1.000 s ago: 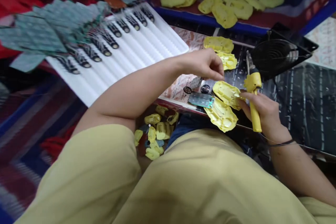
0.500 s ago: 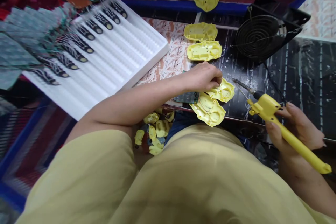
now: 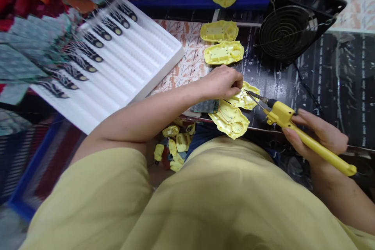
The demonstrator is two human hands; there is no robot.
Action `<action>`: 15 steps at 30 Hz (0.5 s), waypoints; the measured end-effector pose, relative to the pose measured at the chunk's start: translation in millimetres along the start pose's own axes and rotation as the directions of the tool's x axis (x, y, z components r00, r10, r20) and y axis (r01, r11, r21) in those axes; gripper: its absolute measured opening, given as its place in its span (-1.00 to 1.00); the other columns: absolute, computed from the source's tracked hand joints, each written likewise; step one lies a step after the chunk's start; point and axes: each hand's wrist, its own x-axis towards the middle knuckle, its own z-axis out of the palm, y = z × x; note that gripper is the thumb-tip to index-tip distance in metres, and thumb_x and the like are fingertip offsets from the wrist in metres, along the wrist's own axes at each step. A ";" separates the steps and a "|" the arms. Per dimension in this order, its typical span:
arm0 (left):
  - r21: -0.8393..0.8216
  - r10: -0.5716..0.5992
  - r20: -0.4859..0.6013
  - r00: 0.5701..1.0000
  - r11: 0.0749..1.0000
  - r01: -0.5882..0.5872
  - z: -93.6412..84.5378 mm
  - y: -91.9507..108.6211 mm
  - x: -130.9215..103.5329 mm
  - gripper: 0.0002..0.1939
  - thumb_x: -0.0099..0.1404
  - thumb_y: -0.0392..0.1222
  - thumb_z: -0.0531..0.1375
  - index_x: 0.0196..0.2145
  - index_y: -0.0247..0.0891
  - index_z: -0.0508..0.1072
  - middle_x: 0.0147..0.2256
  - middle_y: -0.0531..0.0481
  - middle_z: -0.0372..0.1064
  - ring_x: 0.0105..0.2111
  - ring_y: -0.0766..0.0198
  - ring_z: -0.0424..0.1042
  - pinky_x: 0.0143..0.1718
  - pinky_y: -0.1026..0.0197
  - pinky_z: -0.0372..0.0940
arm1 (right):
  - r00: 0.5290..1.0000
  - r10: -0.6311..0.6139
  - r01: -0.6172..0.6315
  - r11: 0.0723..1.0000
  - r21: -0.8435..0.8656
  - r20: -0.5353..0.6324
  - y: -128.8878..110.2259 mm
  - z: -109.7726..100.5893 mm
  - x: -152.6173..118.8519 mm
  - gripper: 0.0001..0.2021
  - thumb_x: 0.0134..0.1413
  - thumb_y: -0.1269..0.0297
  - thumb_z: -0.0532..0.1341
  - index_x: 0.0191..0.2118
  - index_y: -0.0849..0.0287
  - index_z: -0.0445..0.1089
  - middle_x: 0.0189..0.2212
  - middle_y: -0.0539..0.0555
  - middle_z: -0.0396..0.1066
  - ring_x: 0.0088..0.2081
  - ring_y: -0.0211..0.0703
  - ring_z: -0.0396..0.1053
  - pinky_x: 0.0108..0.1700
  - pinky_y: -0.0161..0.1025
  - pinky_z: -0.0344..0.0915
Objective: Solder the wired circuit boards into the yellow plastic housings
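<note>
My right hand (image 3: 318,134) is wrapped round the yellow handle of a soldering iron (image 3: 283,113). Its dark tip reaches over a yellow plastic shell (image 3: 249,99), close to the fingers of my left hand (image 3: 224,82). Those fingers are pinched together low over the same shell; what they hold, if anything, is hidden. Overlapping it in front is another yellow shell (image 3: 234,121) with thin wires inside. A greenish circuit board (image 3: 204,106) lies beside the shells, partly under my left forearm. Two more yellow shells, one nearer (image 3: 224,53) and one farther (image 3: 219,31), lie beyond my left hand.
On the left, a white foam tray (image 3: 137,58) bears a row of small dark parts with wires, next to stacked boards (image 3: 26,58). A black fan (image 3: 288,33) stands at the back right. Behind is a blue-edged crate (image 3: 181,3) with yellow shells. Yellow pieces (image 3: 175,144) lie below the table edge.
My right hand has moved left with the soldering iron, bringing its tip from beside the shell to over it, near my left fingers. My left hand stays pinched over the shell.
</note>
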 end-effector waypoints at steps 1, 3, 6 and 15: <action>0.000 0.006 -0.006 1.000 1.000 -0.006 0.7 -0.7 0.2 -0.77 0.30 -0.31 0.22 -0.22 -0.23 0.70 -0.31 -0.05 0.63 -0.15 0.16 0.60 0.05 0.14 0.39 | 1.000 -0.018 0.018 1.000 0.008 -0.009 0.7 -0.1 0.1 -0.68 0.26 0.31 0.48 0.10 0.06 0.57 -0.26 0.02 0.69 -0.39 -0.13 0.64 -0.39 -0.30 0.61; -0.001 0.009 -0.012 1.000 1.000 -0.009 2.2 -1.8 0.5 -0.77 0.28 -0.32 0.22 -0.23 -0.24 0.70 -0.32 -0.04 0.62 -0.15 0.16 0.60 0.05 0.13 0.39 | 0.998 -0.050 0.051 0.996 0.068 -0.024 2.5 1.1 1.3 -0.76 0.21 0.34 0.51 -0.03 0.03 0.58 -0.31 -0.03 0.68 -0.42 -0.15 0.63 -0.43 -0.31 0.58; -0.011 0.015 -0.027 1.000 1.000 -0.016 3.7 -2.1 1.0 -0.76 0.26 -0.34 0.21 -0.24 -0.23 0.70 -0.34 -0.03 0.61 -0.14 0.15 0.61 0.07 0.13 0.40 | 0.998 -0.063 0.066 0.986 0.154 -0.024 5.0 4.1 6.5 -0.78 0.15 0.37 0.55 -0.19 0.00 0.55 -0.34 -0.07 0.66 -0.41 -0.14 0.63 -0.45 -0.28 0.58; -0.013 0.016 -0.022 1.000 1.000 -0.016 4.1 -2.6 2.7 -0.76 0.26 -0.33 0.23 -0.22 -0.21 0.71 -0.30 -0.04 0.63 -0.07 0.12 0.63 0.13 0.10 0.40 | 0.992 -0.103 0.092 0.987 0.129 0.078 12.4 -4.4 14.2 -0.87 0.28 0.30 0.48 -0.23 -0.01 0.52 -0.37 -0.05 0.66 -0.39 -0.20 0.64 -0.39 -0.34 0.56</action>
